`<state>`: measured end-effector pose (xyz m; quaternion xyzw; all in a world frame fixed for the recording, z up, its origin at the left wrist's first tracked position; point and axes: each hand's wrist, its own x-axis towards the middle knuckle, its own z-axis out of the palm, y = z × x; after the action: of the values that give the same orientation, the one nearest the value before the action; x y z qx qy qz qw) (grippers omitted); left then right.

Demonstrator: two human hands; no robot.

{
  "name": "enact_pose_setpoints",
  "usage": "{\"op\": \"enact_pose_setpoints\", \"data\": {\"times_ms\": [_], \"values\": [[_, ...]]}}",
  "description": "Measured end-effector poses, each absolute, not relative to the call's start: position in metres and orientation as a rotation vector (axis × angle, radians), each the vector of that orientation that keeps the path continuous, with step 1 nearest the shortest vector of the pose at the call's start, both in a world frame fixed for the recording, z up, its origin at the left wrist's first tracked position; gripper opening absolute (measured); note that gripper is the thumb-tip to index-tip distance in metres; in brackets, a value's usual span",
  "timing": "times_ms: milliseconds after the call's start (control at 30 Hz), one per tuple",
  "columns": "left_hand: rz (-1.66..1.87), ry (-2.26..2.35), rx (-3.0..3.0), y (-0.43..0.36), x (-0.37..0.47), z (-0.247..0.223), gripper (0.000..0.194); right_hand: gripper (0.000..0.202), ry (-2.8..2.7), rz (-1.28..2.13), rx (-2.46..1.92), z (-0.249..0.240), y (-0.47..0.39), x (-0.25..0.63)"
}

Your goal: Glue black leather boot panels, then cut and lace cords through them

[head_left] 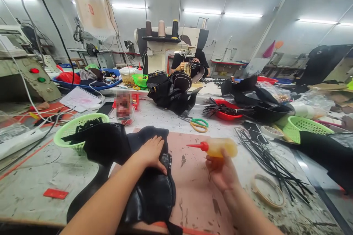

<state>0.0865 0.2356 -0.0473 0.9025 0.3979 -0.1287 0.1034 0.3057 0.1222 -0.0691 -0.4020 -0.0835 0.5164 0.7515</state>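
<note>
My right hand (pixel 223 170) is closed around a squeeze bottle (pixel 223 147) of yellowish liquid, held sideways over the pink mat (pixel 197 191). Its long red nozzle points left. My left hand (pixel 153 152) lies flat with fingers stretched out, pressing on black leather-like pieces (pixel 151 194). A shiny curved piece with a seam along its edge is below the palm, and a dark flat piece (pixel 140 137) lies under the fingertips. Another black rounded piece (pixel 107 143) rises to the left. What the pieces rest on underneath is partly hidden.
Green-handled and orange-handled scissors (pixel 199 124) lie beyond the mat. A green basket (pixel 64 130) stands left, a red bowl (pixel 224 112) of black strips behind right. A tape roll (pixel 268 191) and black cords (pixel 264 154) lie right. A person (pixel 190 62) works at a sewing machine ahead.
</note>
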Motion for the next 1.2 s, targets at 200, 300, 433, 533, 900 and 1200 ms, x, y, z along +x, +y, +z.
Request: {"op": "enact_pose_setpoints", "data": {"times_ms": [200,300,433,533,900,1200], "values": [[-0.261,1.191,2.59,0.234,0.079,-0.056,0.121,0.048,-0.318,1.028,-0.997,-0.077,0.205,0.291],[-0.279,1.187,2.574,0.229,0.078,-0.055,0.121,0.05,-0.379,0.942,-1.043,-0.08,0.228,0.285],[-0.322,1.188,2.553,0.225,0.077,-0.056,0.122,0.055,-0.444,0.86,-1.104,-0.087,0.239,0.28],[-0.35,1.209,2.543,0.226,0.079,-0.059,0.126,0.055,-0.475,0.824,-1.152,-0.093,0.24,0.279],[-0.315,1.204,2.506,0.229,0.082,-0.06,0.12,0.051,-0.581,0.768,-1.287,-0.096,0.241,0.279],[-0.353,1.208,2.501,0.228,0.083,-0.056,0.125,0.052,-0.596,0.753,-1.32,-0.097,0.24,0.279]]}}
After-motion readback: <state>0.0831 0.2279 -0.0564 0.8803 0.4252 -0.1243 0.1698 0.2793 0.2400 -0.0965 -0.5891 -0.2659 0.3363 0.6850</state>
